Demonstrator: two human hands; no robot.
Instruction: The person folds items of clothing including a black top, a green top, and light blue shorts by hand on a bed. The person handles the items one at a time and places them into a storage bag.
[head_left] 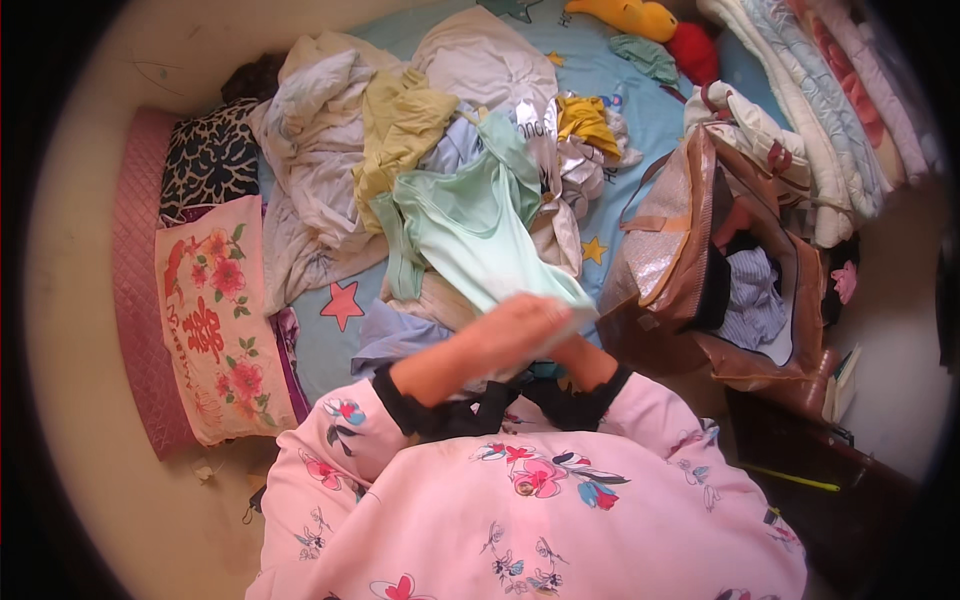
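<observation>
A light wall curves round the room, and a bed [312,348] with a blue, star-printed sheet fills the upper middle of my head view. I note a heap of clothing on it: pale garments [325,180] to the left, a dull-yellow garment [402,125] near the middle and a mustard cloth [588,126] to the right. The mint-green strappy top [470,235] lies over the near side of this heap, straps toward the far side, its lower hem reaching the hands. I find the left hand [525,325] at that hem, blurred and passing in front of the right; I cannot tell whether its fingers grip the fabric. The right hand [562,345] is mostly hidden beneath it, so its finger state I cannot determine. Both forearms emerge from pink floral sleeves [350,435] with black cuffs. To the right I record an open brown bag [655,250] containing a striped cloth [752,295], with folded quilts [805,110] beyond; to the left, a pink flowered pillow [215,330] beside a black patterned one.
</observation>
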